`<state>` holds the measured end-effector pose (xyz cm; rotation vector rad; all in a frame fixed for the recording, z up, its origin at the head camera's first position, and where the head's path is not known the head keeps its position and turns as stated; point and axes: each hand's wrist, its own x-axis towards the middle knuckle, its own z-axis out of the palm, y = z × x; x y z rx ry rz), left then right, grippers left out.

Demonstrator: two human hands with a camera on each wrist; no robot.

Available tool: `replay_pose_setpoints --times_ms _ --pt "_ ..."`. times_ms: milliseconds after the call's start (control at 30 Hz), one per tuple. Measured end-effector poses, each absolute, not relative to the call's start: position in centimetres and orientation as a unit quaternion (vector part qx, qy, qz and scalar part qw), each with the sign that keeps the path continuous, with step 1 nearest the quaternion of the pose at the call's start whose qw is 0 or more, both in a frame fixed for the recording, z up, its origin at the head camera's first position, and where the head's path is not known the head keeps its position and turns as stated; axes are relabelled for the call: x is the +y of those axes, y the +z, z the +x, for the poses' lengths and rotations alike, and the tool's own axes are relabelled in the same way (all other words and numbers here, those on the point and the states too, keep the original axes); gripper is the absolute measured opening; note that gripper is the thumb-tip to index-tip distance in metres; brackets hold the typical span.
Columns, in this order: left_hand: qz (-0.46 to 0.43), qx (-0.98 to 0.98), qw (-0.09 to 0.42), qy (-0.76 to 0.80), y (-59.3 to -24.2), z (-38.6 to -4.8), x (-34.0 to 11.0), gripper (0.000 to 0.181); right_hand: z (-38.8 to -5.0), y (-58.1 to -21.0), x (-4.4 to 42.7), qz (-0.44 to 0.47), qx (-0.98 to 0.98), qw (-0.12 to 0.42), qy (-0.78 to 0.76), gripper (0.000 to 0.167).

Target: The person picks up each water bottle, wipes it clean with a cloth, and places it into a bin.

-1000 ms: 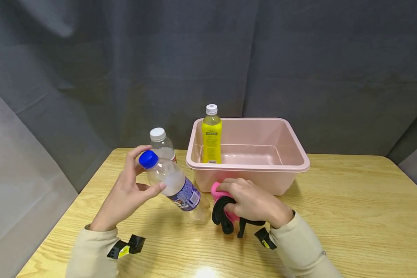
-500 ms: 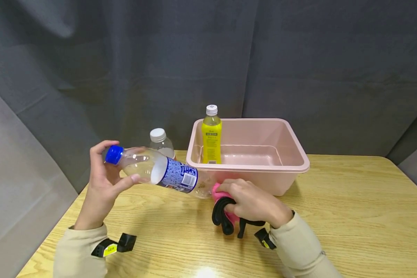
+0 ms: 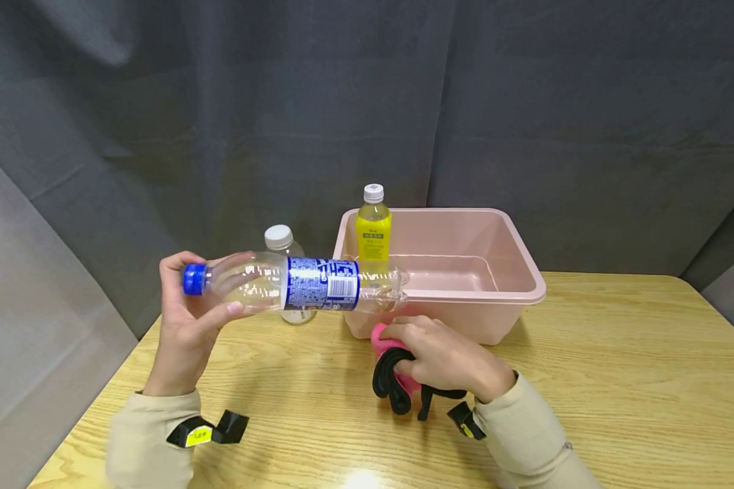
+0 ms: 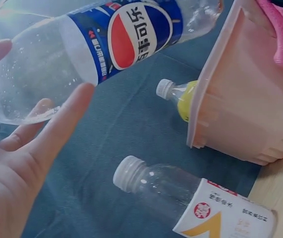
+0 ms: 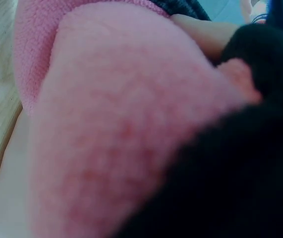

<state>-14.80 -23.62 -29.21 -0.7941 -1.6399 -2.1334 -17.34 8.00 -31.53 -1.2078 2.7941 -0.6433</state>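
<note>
My left hand (image 3: 183, 326) grips a clear plastic cola bottle (image 3: 323, 284) near its blue-capped end. The bottle lies level in the air, its base over the near left rim of the pink bin (image 3: 446, 296). In the left wrist view its blue label (image 4: 141, 34) shows a round red and white logo, with my thumb and fingers around the shoulder. In front of the bin, my right hand (image 3: 446, 356) holds a bunched pink and black fleecy cloth (image 3: 395, 390) down at the table. The same cloth (image 5: 106, 114) fills much of the right wrist view, blurred.
A yellow-labelled bottle (image 3: 374, 231) with a white cap stands inside the bin at its left. Left of the bin stands a clear bottle (image 3: 278, 238) with a white cap, partly behind the cola bottle. The wooden table (image 3: 618, 367) ends against a dark curtain (image 3: 556, 136).
The cola bottle has swung from a downward slant to level, its base rising to the bin's rim. My left hand has moved left. The right hand and cloth stay put.
</note>
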Motion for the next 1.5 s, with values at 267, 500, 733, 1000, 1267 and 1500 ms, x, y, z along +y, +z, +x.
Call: replay_pose_setpoints --times_ms 267,500,733,1000,1267,1500 --pt "-0.288 -0.566 0.159 -0.756 -29.9 -15.4 -22.9 0.057 -17.2 -31.5 8.0 -0.389 0.897 0.011 -0.208 0.026" --pt "-0.237 -0.597 0.160 -0.750 -30.4 -15.4 -22.4 0.057 -17.2 -31.6 7.7 -0.399 0.891 0.004 -0.216 0.026" --pt "-0.189 -0.625 0.166 -0.739 -31.2 -16.8 -21.3 0.055 -17.2 -31.7 7.6 -0.398 0.893 0.000 -0.210 0.022" --pt "-0.162 -0.680 0.169 -0.695 -31.0 -19.3 -20.2 0.057 -17.2 -31.7 7.6 -0.394 0.894 0.012 -0.212 0.020" --pt "-0.169 -0.747 0.174 -0.619 -29.4 -21.0 -19.1 0.061 -17.4 -31.8 7.7 -0.400 0.891 0.009 -0.212 0.022" --pt "-0.184 -0.773 0.176 -0.582 -28.0 -22.4 -17.6 0.066 -17.4 -32.0 7.8 -0.397 0.893 0.011 -0.211 0.026"
